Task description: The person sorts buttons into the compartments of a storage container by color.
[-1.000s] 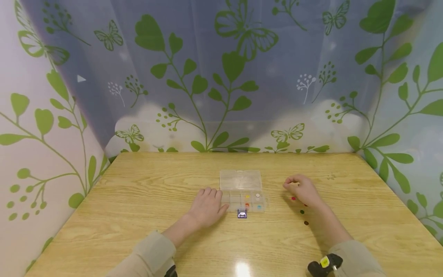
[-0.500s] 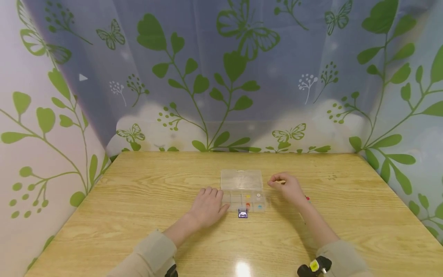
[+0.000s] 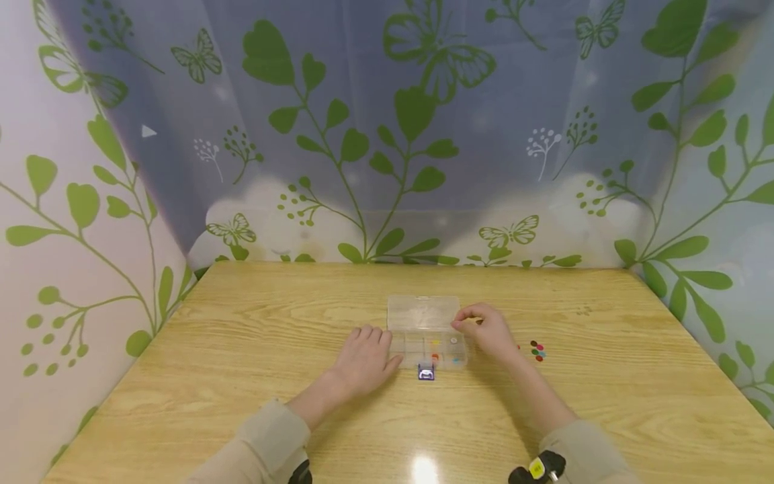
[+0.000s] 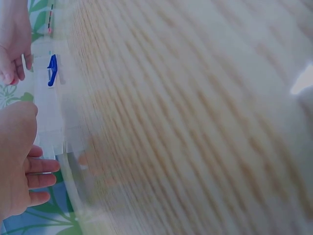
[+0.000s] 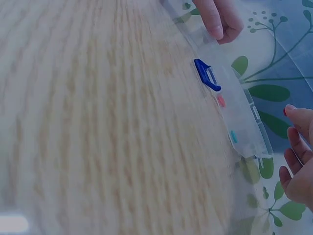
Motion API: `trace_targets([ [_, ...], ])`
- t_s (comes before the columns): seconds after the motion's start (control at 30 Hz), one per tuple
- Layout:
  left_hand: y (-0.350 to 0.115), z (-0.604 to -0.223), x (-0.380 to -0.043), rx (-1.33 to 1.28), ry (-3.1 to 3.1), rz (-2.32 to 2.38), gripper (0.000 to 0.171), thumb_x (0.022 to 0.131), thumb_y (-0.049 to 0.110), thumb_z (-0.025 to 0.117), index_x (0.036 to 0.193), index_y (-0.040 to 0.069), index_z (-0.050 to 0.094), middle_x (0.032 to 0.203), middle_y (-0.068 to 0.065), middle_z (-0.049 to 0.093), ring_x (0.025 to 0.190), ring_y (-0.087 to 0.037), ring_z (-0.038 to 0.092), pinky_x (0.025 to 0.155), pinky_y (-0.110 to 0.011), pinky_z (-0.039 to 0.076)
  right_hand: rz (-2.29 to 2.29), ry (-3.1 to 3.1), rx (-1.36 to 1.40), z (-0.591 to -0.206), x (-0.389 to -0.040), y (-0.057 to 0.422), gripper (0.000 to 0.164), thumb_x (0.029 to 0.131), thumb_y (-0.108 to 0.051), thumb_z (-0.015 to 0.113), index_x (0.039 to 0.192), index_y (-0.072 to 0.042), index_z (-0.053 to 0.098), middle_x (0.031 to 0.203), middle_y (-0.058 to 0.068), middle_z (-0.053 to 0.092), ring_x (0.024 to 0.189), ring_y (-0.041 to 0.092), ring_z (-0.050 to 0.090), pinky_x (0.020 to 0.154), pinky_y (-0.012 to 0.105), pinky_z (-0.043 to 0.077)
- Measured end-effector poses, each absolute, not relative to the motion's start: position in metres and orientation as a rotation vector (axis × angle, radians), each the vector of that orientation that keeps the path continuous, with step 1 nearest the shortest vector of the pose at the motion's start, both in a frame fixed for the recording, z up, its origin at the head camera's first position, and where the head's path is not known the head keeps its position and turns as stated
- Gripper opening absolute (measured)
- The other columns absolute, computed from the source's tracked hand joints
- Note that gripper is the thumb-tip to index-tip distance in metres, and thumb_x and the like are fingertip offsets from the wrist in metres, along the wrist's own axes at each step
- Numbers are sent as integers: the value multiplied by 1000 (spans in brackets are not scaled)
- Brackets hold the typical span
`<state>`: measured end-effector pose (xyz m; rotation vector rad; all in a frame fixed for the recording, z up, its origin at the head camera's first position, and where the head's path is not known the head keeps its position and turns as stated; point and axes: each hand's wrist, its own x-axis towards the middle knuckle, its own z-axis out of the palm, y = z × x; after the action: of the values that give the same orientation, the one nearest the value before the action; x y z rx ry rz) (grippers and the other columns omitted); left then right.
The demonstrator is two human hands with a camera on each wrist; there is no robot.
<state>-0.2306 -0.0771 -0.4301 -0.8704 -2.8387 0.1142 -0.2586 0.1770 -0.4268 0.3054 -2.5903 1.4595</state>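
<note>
Box (image 3: pixel 414 346), lid (image 3: pixel 423 312) open, yellow, white, red and blue pieces (image 3: pixel 435 357) inside

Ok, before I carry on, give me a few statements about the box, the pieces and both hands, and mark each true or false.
1. The lid of the clear box is open. True.
2. The blue latch is on the box's far side. False: it is on the near side.
3. The right hand has a small red piece in its grip. True.
4. The left hand is over the loose pieces. False: it rests at the box's left end.
5. The loose pieces lie on the table, right of the box. True.
6. The box has no pieces in it. False: its right half holds several, including a yellow piece.
</note>
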Motion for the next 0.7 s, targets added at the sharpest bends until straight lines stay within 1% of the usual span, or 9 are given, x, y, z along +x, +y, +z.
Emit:
trace_targets([
  [0.17,-77,-431,-231,-872,-2841,119,46,98,45,36,112,5,51,107,-11,57,106,-26,50,95,-41,39,1395,-2609,344,-427,-260,165,8,82,-12,70,80,-5,66,102,12,61,109,34,47,95,56,32],
  [0.3,-77,-432,-232,-868,-2837,126,45,98,45,36,112,5,50,106,-10,57,105,-26,50,94,-40,39,1390,-2609,366,-426,-262,155,7,80,-10,72,78,-5,66,101,11,62,108,34,47,98,56,28],
  [0.47,-77,-431,-232,-863,-2843,118,45,97,45,36,112,5,51,107,-10,57,105,-26,51,94,-41,39,1375,-2600,402,-428,-263,145,7,78,-8,72,74,-6,66,97,10,62,103,33,49,96,53,30],
  [0.7,-77,-431,-231,-862,-2853,102,47,97,45,37,114,4,51,109,-11,57,106,-27,51,95,-42,38,1364,-2574,473,-429,-264,132,8,78,-8,72,72,-8,66,95,9,61,101,32,49,94,53,31],
])
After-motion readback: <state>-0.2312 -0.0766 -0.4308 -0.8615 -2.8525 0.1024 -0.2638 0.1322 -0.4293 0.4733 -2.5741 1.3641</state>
